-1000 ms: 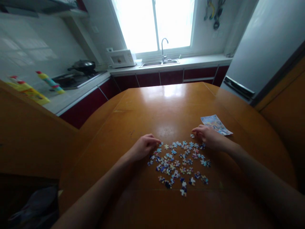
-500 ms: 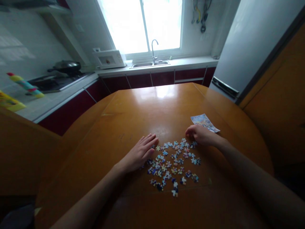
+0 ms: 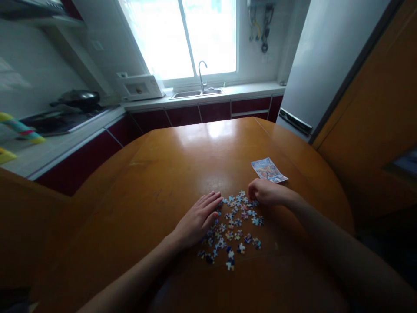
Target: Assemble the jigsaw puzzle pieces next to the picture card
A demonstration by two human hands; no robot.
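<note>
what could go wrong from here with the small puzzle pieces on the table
Seen from above, the flattened left hand hides part of the cluster of small, multicoloured cardboard-like puzzle pieces, so a sideways sweep might scatter or flip some. The curled right hand is close to the thin, blue-and-orange printed paper sheet, so it could nudge or crease that.
</note>
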